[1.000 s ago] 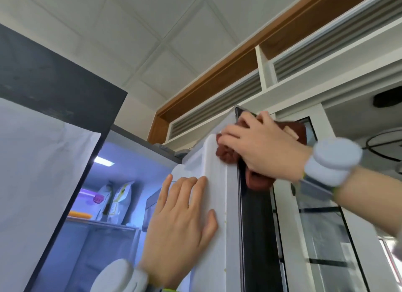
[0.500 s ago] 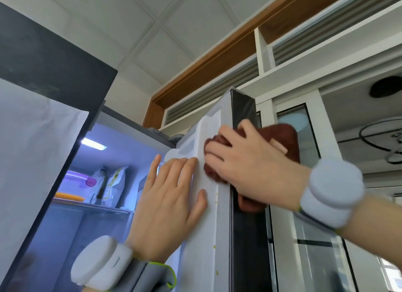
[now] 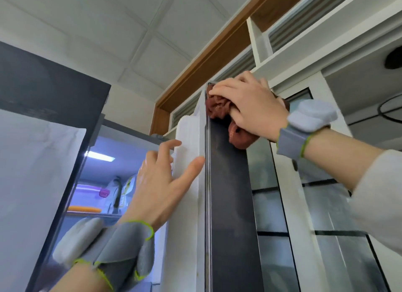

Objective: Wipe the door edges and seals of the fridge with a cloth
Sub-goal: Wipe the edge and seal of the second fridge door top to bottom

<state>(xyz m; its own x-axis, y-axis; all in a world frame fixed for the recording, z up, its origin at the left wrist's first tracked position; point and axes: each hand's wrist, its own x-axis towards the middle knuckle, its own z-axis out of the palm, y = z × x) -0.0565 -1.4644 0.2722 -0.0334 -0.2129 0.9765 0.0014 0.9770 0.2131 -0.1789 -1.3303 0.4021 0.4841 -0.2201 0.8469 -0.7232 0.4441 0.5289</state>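
Cloth [image 3: 219, 106]: rust-brown, crumpled terry, at the door's top corner.
Right hand [image 3: 253, 107]: fingers curled, gripping the cloth.
Left hand [image 3: 161, 183]: fingers spread, holding nothing, touching the white seal [image 3: 189, 144].
Fridge door [image 3: 228, 204]: smooth dark edge.

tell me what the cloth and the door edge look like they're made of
Cloth: soft reddish-brown fabric, likely terry or microfibre; it bunches into folds under the right hand. Door edge: smooth dark panel, probably glass or glossy coated metal, faintly reflective; the inner liner looks like matte white plastic.
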